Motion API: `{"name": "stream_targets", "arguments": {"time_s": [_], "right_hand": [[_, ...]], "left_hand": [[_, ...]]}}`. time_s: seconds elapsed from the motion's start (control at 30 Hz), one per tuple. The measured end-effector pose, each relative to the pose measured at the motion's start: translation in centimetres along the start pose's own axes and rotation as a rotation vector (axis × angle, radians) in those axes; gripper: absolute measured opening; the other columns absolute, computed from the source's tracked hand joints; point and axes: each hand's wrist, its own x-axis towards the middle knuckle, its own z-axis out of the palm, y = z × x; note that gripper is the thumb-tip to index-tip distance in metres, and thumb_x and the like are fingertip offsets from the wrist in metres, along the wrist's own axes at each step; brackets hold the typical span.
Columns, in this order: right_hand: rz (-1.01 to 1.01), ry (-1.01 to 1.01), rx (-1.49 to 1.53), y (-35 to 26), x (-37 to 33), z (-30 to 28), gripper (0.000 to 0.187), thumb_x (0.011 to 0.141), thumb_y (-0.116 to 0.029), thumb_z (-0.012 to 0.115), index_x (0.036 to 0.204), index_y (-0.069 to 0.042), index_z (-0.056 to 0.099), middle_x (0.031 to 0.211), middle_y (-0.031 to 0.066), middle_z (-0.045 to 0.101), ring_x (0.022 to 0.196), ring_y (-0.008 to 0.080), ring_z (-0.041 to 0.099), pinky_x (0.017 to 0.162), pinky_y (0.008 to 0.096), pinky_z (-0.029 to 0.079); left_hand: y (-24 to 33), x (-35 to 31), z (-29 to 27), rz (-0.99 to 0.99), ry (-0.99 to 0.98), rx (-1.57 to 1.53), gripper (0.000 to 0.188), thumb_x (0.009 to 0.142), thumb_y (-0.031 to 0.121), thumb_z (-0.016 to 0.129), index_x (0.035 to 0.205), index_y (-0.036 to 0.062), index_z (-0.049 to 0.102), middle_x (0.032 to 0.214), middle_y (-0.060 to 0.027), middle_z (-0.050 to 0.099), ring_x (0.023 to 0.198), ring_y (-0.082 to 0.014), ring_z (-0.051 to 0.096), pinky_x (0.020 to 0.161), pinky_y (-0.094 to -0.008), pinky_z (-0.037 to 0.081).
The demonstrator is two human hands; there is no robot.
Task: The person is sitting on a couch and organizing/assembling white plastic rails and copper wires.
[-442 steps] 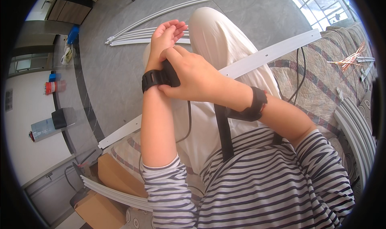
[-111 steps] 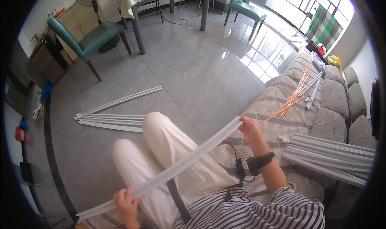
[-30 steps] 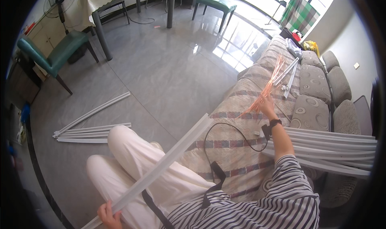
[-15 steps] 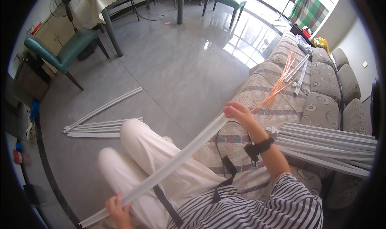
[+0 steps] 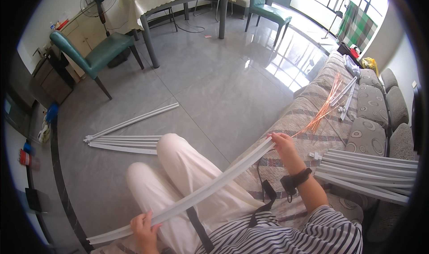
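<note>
A long white plastic channel strip (image 5: 210, 187) slants across my lap, from the lower left up to the right, bowing slightly. Near its upper right end, my right hand (image 5: 285, 146) grips it with thumb and fingers closed. My left hand (image 5: 145, 231) is closed around it lower down, beside my left thigh, and the strip's other end sticks out past that hand. To the right, a bundle of similar white strips (image 5: 364, 169) lies on the sofa. Copper-coloured thin rods (image 5: 325, 106) are fanned out farther along the seat, next to a few short white pieces (image 5: 343, 95).
More white strips (image 5: 129, 140) lie on the grey tiled floor (image 5: 214, 89) left of my knees. A patterned cover drapes the sofa (image 5: 286, 115). A green chair (image 5: 103, 55), a fan (image 5: 100, 4) and a cloth-covered table (image 5: 178, 2) stand farther off.
The whole view has shifted, so the room sits farther right and mostly lower. Both hands keep their hold on the strip, which now slants less steeply in the picture.
</note>
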Motion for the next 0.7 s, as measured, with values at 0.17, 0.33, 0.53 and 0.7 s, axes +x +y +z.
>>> {"name": "stream_targets", "arguments": {"time_s": [0.17, 0.33, 0.53, 0.7], "right_hand": [[-0.033, 0.106, 0.019, -3.6, 4.1, -5.5, 0.012, 0.089, -0.015, 0.064, 0.093, -0.004, 0.064, 0.091, 0.0074, 0.069, 0.083, 0.015, 0.066, 0.074, 0.0274, 0.051], [-0.187, 0.22, -0.08, -9.4, 7.4, -13.0, 0.017, 0.09, -0.022, 0.062, 0.092, -0.005, 0.066, 0.087, 0.0039, 0.068, 0.08, 0.0139, 0.064, 0.073, 0.0258, 0.049], [-0.027, 0.337, 0.133, -8.1, 5.6, -9.6, 0.031, 0.091, -0.032, 0.062, 0.102, -0.004, 0.062, 0.103, 0.0104, 0.066, 0.098, 0.0225, 0.062, 0.084, 0.0354, 0.049], [0.15, -0.084, 0.113, -3.0, 0.4, -1.4, 0.032, 0.095, -0.033, 0.056, 0.106, -0.004, 0.06, 0.111, 0.0118, 0.065, 0.102, 0.0236, 0.062, 0.088, 0.0379, 0.049]], "left_hand": [[0.0, 0.0, 0.1, 0.017, 0.038, -0.024, 0.059, 0.06, 0.046, 0.069, 0.107, 0.0095, 0.066, 0.091, -0.0076, 0.053, 0.085, -0.0307, 0.049, 0.077, -0.0441, 0.04], [-0.4, 0.0, 0.5, 0.02, 0.037, -0.036, 0.061, 0.061, 0.049, 0.068, 0.107, 0.0097, 0.066, 0.091, -0.0076, 0.053, 0.085, -0.0309, 0.049, 0.078, -0.0443, 0.04], [-1.0, 0.1, 0.9, 0.042, 0.057, -0.036, 0.062, 0.059, 0.049, 0.069, 0.107, 0.0094, 0.067, 0.09, -0.0073, 0.052, 0.086, -0.0308, 0.05, 0.078, -0.0445, 0.041], [-0.9, -0.2, 0.7, 0.037, 0.053, -0.012, 0.062, 0.059, 0.048, 0.069, 0.107, 0.0095, 0.067, 0.09, -0.0076, 0.052, 0.086, -0.0312, 0.049, 0.077, -0.0444, 0.041]]}}
